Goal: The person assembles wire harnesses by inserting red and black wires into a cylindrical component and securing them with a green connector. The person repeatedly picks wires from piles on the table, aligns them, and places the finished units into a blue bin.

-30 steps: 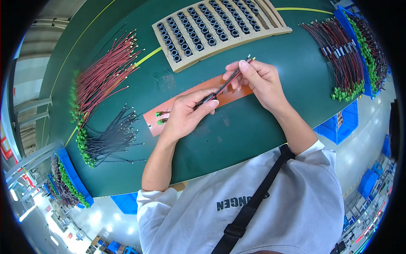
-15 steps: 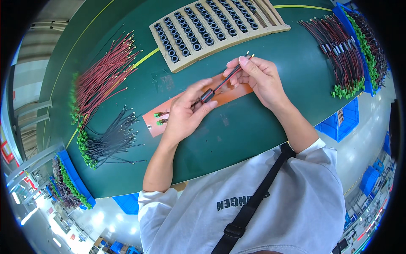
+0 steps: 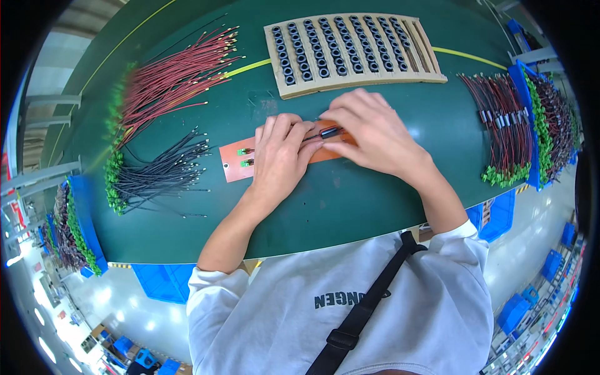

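Observation:
A black cylindrical ferrite core (image 3: 329,132) threaded on red and black wires lies low over an orange fixture board (image 3: 234,170). My left hand (image 3: 280,150) rests on the board, thumb and forefinger closed on the wires just left of the core. Two small green connectors (image 3: 245,152) stick out on the board past that hand's outer side. My right hand (image 3: 372,134) arches over the board's right part, its thumb and forefinger on either side of the core and its fingers curled around the cable. The wire ends beneath the right hand are hidden.
A wooden tray (image 3: 290,92) with rows of black cores stands beyond my hands. Red wires (image 3: 181,75) and black wires (image 3: 165,165) with green connectors are piled at left. Cored cables (image 3: 503,119) lie at right beside a blue bin (image 3: 525,115).
The cable and core have come down from a raised slant to nearly level over the board. My right hand has lowered and turned palm down; my left hand has shifted slightly right.

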